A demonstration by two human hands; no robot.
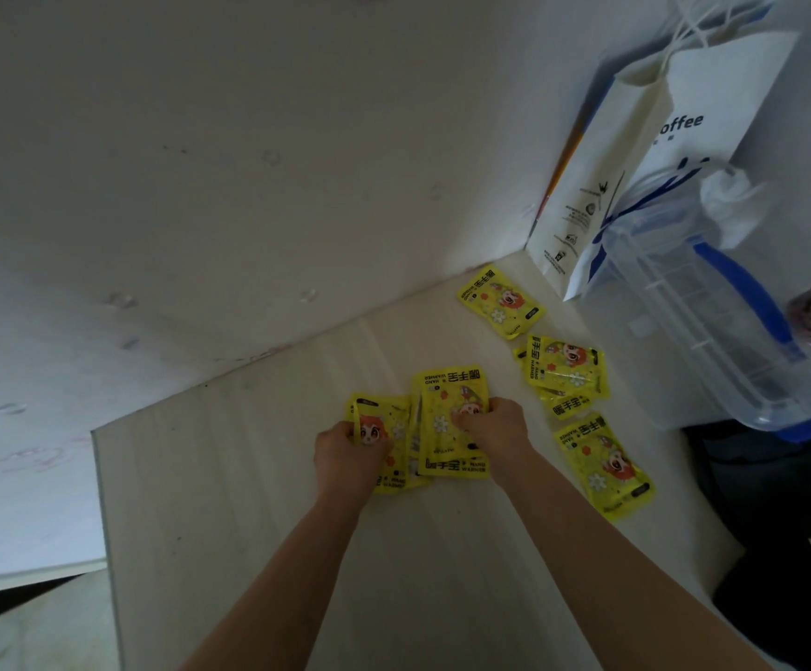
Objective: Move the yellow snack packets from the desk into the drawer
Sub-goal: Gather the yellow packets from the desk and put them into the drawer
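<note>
two hands (351, 452) (493, 426) on upright yellow packets (451, 421), long axes wallward

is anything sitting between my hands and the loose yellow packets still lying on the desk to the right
Nothing visible. Bare desk separates your right hand from the nearest loose packet; the plastic container sits beyond them.

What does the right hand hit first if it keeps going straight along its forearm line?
The right hand points up-left across the desk. It already grips a yellow packet; beyond that lies bare desk, then likely the white wall. Depth is unclear.
</note>
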